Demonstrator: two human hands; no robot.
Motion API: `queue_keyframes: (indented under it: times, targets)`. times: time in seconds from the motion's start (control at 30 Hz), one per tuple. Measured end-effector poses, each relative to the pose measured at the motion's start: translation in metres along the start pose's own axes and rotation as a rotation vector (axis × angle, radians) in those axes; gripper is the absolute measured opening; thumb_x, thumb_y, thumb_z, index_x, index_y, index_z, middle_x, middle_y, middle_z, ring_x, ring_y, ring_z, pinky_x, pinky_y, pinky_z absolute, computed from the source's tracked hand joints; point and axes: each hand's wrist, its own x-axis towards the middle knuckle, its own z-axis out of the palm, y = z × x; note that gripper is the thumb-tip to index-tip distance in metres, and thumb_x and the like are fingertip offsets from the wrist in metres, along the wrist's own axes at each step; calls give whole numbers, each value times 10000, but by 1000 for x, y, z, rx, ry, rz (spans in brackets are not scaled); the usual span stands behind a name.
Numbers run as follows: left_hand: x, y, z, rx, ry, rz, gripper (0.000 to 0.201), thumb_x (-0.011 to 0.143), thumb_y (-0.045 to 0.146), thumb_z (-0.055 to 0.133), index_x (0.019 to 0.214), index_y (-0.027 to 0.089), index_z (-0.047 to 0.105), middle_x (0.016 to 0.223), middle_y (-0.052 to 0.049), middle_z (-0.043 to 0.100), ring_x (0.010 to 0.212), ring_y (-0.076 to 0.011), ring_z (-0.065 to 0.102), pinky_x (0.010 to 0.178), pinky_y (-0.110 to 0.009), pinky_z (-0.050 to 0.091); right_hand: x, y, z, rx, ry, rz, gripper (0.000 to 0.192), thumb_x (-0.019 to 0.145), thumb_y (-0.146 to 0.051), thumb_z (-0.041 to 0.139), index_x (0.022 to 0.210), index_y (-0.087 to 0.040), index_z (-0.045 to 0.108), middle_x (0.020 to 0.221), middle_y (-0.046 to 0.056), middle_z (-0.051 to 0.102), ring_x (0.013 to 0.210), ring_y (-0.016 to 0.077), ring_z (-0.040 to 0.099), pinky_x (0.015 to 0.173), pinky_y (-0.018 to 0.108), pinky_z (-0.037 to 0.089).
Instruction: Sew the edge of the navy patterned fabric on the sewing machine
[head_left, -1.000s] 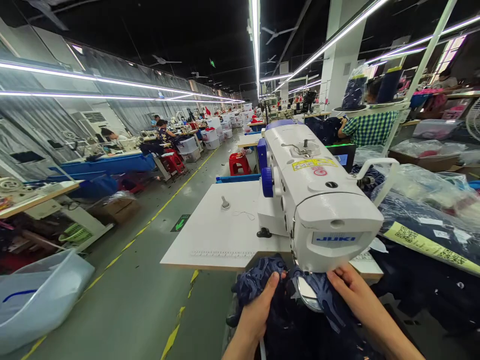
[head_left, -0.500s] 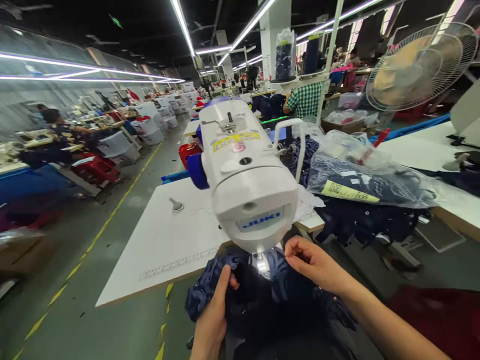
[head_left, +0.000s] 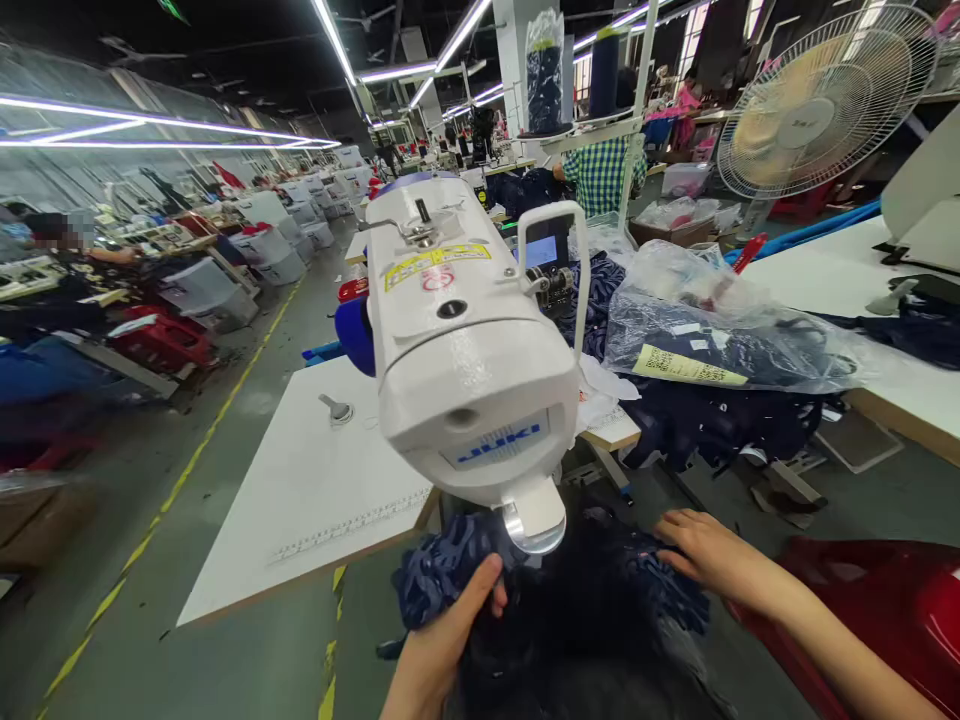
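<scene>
Navy patterned fabric (head_left: 442, 570) is bunched around the front end of a white JUKI sewing machine (head_left: 457, 400). My left hand (head_left: 450, 630) is closed on the left bunch, thumb on top and most fingers hidden in the cloth. On the right, my right hand (head_left: 709, 550) grips the cloth's right portion between bent fingers and thumb; the fingertips are partly hidden. Between my hands, beneath the machine's metal-edged tip (head_left: 536, 530), the cloth is dark and its folds are hard to make out.
A white tabletop (head_left: 300, 500) with a printed ruler lies left of the machine. Plastic-bagged dark garments (head_left: 720, 340) are piled at right, below a fan (head_left: 817, 120). A red stool (head_left: 870, 600) stands at lower right. Thread cones (head_left: 604, 75) rise behind. A person in a checked shirt (head_left: 600, 175) sits farther back.
My right hand has moved right and slightly down, away from the machine's tip, to the cloth's right side. My left hand keeps its hold. The camera view has shifted slightly.
</scene>
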Motion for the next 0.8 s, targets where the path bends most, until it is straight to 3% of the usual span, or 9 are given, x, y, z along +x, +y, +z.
queue_keyframes:
  times: [0.1, 0.17, 0.23, 0.3, 0.4, 0.5, 0.63, 0.73, 0.8]
  targets:
    - [-5, -3, 12, 14, -140, -53, 429, 804, 494, 564, 555, 150, 626, 540, -2, 580, 559, -108, 524, 598, -231, 398, 8, -42, 13, 183, -154, -165, 302, 946, -342, 424, 1166, -243, 607, 1193, 72, 627, 1116, 235, 558, 971, 350, 405]
    - [-8, -6, 19, 9, -217, -40, 443, 799, 500, 569, 553, 137, 636, 538, -4, 578, 544, -98, 510, 601, -232, 398, 14, -74, 20, 325, -239, -285, 342, 972, -349, 373, 1265, -243, 513, 1266, 69, 572, 1194, 216, 492, 1026, 333, 351]
    - [-12, -7, 24, -24, -259, -33, 440, 793, 500, 580, 563, 131, 645, 553, -9, 592, 537, -90, 505, 598, -230, 406, 20, -97, 27, 434, -261, -334, 301, 968, -353, 386, 1199, -219, 525, 1176, 69, 594, 1105, 208, 525, 974, 311, 385]
    - [-15, -7, 25, -61, -274, -48, 400, 782, 485, 605, 595, 134, 657, 591, -15, 624, 556, -90, 520, 613, -231, 422, 24, -106, 33, 512, -261, -313, 227, 948, -370, 435, 1013, -198, 568, 988, 42, 607, 922, 186, 550, 848, 274, 433]
    - [-19, -6, 21, -99, -210, -114, 350, 723, 477, 672, 607, 147, 651, 607, -15, 641, 568, -98, 530, 625, -243, 437, 27, -104, 35, 594, -364, -244, 203, 910, -391, 509, 880, -195, 549, 784, -18, 539, 713, 138, 482, 652, 223, 410]
    - [-22, -8, 14, -82, -156, -116, 328, 677, 482, 708, 623, 163, 653, 626, -18, 645, 603, -122, 550, 645, -268, 452, 24, -102, 25, 537, -438, -211, 168, 887, -348, 553, 814, -197, 559, 702, -45, 507, 646, 117, 438, 580, 206, 349]
    - [-20, -6, 7, -18, -59, -66, 323, 659, 497, 715, 633, 181, 653, 681, -29, 674, 660, -153, 597, 675, -286, 485, 28, -111, 1, 450, -279, -218, 146, 874, -308, 580, 768, -208, 567, 736, -40, 558, 704, 130, 495, 624, 211, 360]
    - [-8, 4, 9, -211, 177, -52, 319, 626, 473, 751, 735, 187, 663, 823, -37, 719, 805, -190, 657, 802, -308, 520, 46, -118, -5, 452, -119, -241, 105, 888, -307, 552, 823, -224, 550, 794, -30, 569, 759, 142, 524, 666, 219, 384]
    - [3, 12, 13, -332, 246, -28, 399, 597, 446, 782, 873, 178, 677, 978, -60, 723, 958, -227, 653, 923, -348, 500, 60, -119, -2, 468, -37, -253, 99, 890, -315, 541, 854, -223, 534, 819, -19, 577, 788, 152, 542, 701, 234, 403]
